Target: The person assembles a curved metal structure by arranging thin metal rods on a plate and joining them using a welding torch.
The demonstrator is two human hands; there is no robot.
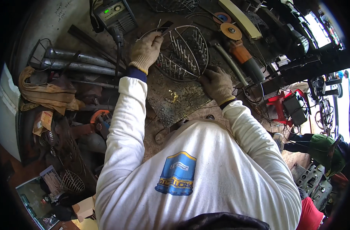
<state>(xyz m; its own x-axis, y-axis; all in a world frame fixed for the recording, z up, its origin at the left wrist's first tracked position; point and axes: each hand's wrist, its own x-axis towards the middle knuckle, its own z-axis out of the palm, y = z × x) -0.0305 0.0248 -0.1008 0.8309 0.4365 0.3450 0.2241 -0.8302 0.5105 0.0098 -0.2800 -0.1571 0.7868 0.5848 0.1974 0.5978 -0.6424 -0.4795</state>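
A round metal wire frame (198, 61) with rows of short upright rods lies on the dark, grit-covered work plate (167, 109). My left hand (147, 51), in a knitted glove, is at its far left rim. Its fingers are closed around the rim, beside a dark flat strip (179, 27) that reaches across the frame's far side. The gloved right hand (219, 83) pinches the rim at the near right; its fingertips are partly hidden. A small yellowish patch (174, 96) shows on the plate between my hands.
An orange angle grinder (246, 61) with a disc lies at the right, beside a metal tube (230, 63). A welding machine (115, 15) stands at the far left. Metal pipes (81, 63) and a brown cloth (44, 90) lie left. Another person (322, 149) is at the right.
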